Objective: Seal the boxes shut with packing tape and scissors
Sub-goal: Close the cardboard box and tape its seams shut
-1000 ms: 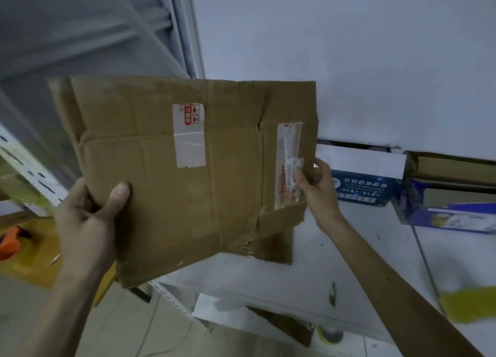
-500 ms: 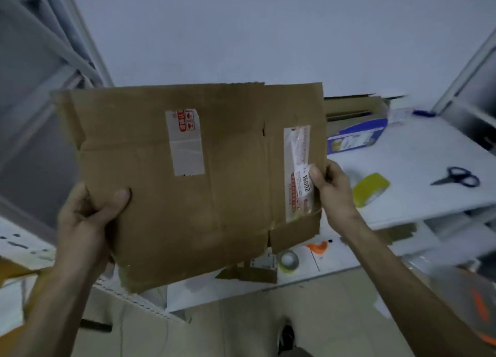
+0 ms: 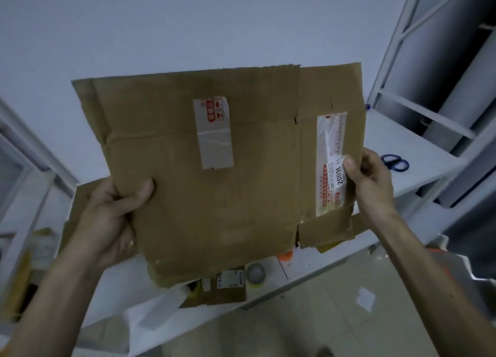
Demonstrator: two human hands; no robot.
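Both hands grip the flattened box (image 3: 214, 174) upright between them, left hand (image 3: 112, 222) and right hand (image 3: 373, 185) at its side edges.

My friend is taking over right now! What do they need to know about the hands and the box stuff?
Left hand grips the left edge of the flattened cardboard box. Right hand pinches its right edge, thumb on the label.
Scissors lie on the white shelf at right; what looks like a tape roll sits below the box.
Done: box picked up, not yet sealed.
Left: open it, close flaps, tape, cut.
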